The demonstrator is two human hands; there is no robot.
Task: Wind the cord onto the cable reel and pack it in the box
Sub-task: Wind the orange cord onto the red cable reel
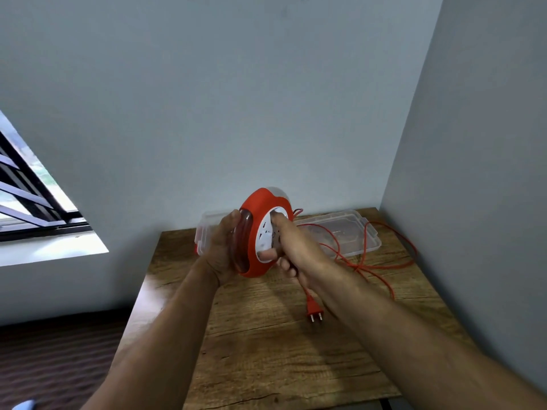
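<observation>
We've got both hands on the cable reel (260, 232), held up on edge above the desk (266, 335) at frame centre. Our left hand (222, 250) cups the clear back side of it, fingers wrapped along the rim. Our right hand (291, 247) is on the white face: index finger pressed in near the top, thumb lying on the lower part of the face, other fingers curled below. Red shell, white face turned right of frame toward the right hand. The cord (381, 261) is mostly still loose: red loops sprawl on the desk to the right of the reel, some lying over the clear lid (349, 232) at right centre. The plug (314, 309) lies flat on the wood below the right wrist, pins pointing down-frame. The clear box (207, 232) sits behind the left hand, against the wall, mostly hidden. Window (26, 184) at left edge.
</observation>
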